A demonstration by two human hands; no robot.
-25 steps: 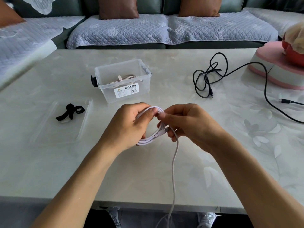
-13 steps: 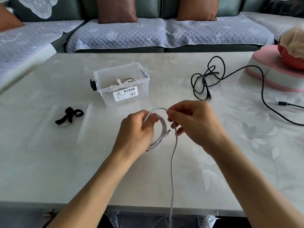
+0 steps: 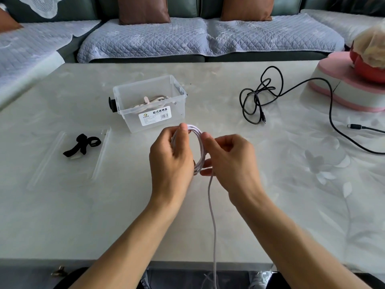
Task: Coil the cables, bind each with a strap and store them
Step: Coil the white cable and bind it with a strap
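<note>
Both hands' grips, left hand (image 3: 171, 161) and right hand (image 3: 229, 161), pinch the white cable (image 3: 199, 147) coil above open table (image 3: 62, 215).

white cable (image 3: 199, 147): partly looped, held up, tail hanging off the tabletop (image 3: 62, 215)
black cable (image 3: 258, 97): loose, messy, lying far right
strap (image 3: 82, 144): black, lying left
box (image 3: 150, 102): clear, open, a pale cable inside

A pale table (image 3: 87, 215) with a glossy top and a faint flower pattern fills most of the view, and soft daylight reflects on it. Behind it stands a dark green sofa (image 3: 187, 7) covered with quilted light grey covers (image 3: 158, 40), and two brown cushions (image 3: 143, 9) lean against its back. At the right edge, a pink and white heart-shaped box (image 3: 341, 88) stands on the table.
</note>
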